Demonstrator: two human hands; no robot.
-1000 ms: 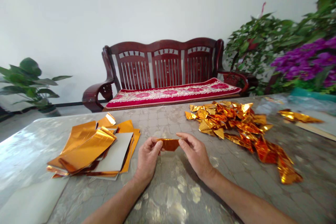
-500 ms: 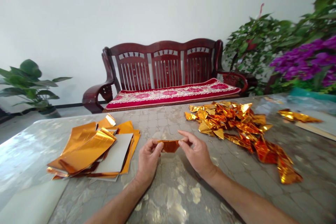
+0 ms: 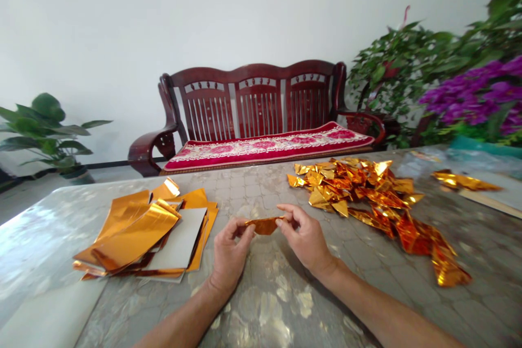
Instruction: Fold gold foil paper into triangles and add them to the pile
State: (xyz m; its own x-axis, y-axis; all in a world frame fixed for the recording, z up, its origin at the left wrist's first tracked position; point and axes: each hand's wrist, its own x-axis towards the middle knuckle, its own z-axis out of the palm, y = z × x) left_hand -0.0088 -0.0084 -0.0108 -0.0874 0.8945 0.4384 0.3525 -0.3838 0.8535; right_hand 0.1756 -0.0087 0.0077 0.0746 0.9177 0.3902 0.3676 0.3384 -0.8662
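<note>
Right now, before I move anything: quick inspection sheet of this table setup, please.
surface: glossy stone-patterned tabletop, glare toward the left.
job's things: gold foil strip pinched between both hands; folded gold foil pieces heaped to the right; stack of gold foil sheets and grey card to the left.
clutter: loose gold foil piece at far right; clear plastic behind it.
grippers: left hand and right hand each pinch one end of the strip.
cables: nothing seen.
surroundings: dark red wooden bench behind the table, potted plant left, purple flowers right.
</note>
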